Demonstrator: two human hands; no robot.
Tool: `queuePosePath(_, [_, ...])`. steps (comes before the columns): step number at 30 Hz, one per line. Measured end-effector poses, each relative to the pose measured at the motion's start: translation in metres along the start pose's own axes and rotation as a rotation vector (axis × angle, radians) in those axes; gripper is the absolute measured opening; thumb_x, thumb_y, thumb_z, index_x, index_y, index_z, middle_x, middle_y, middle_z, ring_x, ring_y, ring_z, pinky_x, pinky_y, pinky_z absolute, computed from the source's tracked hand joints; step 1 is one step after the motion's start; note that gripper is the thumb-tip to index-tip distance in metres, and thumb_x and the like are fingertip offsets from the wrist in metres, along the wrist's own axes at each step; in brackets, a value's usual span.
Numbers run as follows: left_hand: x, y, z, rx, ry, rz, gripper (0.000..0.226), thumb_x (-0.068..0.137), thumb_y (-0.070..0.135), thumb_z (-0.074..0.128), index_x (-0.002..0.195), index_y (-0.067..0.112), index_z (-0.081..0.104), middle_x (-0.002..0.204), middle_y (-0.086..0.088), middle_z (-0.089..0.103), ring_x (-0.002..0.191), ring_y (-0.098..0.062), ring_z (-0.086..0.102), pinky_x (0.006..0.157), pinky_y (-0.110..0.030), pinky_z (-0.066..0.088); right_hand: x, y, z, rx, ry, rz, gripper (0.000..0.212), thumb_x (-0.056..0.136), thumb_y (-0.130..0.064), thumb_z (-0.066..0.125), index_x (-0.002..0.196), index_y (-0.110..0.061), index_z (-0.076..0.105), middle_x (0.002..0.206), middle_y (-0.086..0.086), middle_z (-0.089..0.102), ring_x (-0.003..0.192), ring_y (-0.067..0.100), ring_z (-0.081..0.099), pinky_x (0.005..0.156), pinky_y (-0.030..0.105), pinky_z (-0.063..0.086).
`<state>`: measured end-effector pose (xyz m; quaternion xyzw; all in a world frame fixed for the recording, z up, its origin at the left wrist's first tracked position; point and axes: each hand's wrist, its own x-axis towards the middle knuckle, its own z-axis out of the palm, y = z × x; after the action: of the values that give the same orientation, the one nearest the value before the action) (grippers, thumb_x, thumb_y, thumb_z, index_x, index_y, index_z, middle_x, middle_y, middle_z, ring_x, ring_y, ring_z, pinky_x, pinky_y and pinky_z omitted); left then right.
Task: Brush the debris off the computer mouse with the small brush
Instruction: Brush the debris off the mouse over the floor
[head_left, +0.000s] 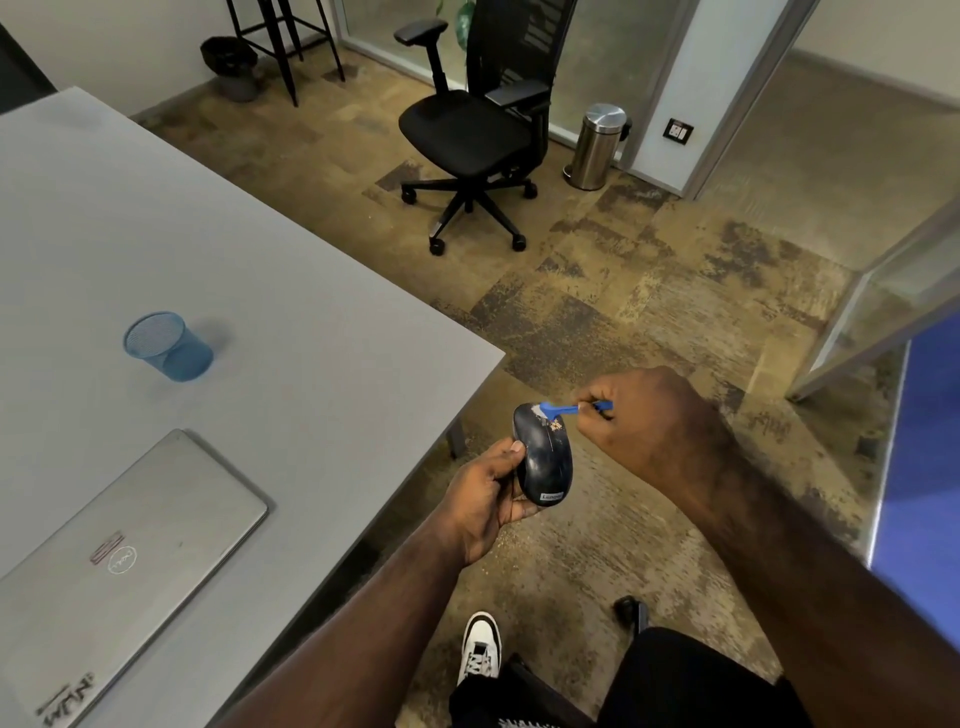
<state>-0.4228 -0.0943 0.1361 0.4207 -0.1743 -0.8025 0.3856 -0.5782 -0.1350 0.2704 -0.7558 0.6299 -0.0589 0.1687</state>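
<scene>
My left hand cups the dark mouse from below, thumb on its side; my right hand pinches the small blue brush, its head touching the mouse's far end, where pale debris clings. I hold the mouse over the carpet, just beyond the near corner of the grey table. On the table: 1 closed laptop, 1 blue mesh cup.

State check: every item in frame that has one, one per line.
mouse: held in left hand, off the table, debris on its front
small brush: pinched in right hand, bristles on the mouse
laptop: lid closed, flat on table
blue mesh cup: upright
steel bin: lid closed
</scene>
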Motion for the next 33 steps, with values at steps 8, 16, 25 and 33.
queuePosePath(8, [-0.002,-0.002,-0.002,-0.009,0.017,0.014,0.029,0.1,0.019,0.039,0.115,0.018,0.063,0.095,-0.002,0.071,0.079,-0.012,0.07,0.063,-0.03,0.057,0.001,0.014,-0.01,-0.009,0.039,0.044,0.016,0.086,-0.034,0.061,0.09,-0.026,0.074,0.059,-0.016,0.056,0.047,0.0,0.051,0.04,0.016,0.032])
queuePosePath(16, [-0.002,-0.003,-0.004,-0.057,0.033,-0.003,0.031,0.1,0.018,0.039,0.119,0.018,0.063,0.105,-0.005,0.07,0.086,-0.017,0.07,0.066,-0.035,0.06,0.005,0.027,0.005,0.008,0.059,0.126,0.019,0.089,-0.029,0.06,0.096,-0.02,0.074,0.062,-0.01,0.058,0.049,0.003,0.051,0.043,0.021,0.038])
queuePosePath(25, [-0.001,-0.003,-0.008,-0.087,0.035,-0.013,0.03,0.099,0.018,0.04,0.119,0.015,0.062,0.114,-0.01,0.068,0.097,-0.023,0.067,0.079,-0.042,0.059,0.003,0.031,0.013,0.146,0.05,0.078,0.019,0.088,-0.025,0.062,0.098,-0.018,0.076,0.074,-0.003,0.072,0.061,0.009,0.065,0.058,0.031,0.058])
queuePosePath(33, [0.0,0.0,-0.007,-0.076,0.034,-0.016,0.029,0.101,0.02,0.038,0.113,0.015,0.064,0.109,-0.009,0.067,0.088,-0.021,0.069,0.071,-0.037,0.06,0.002,0.029,0.011,0.185,0.004,0.022,0.018,0.089,-0.024,0.062,0.101,-0.02,0.075,0.066,-0.013,0.065,0.059,0.006,0.064,0.057,0.029,0.057])
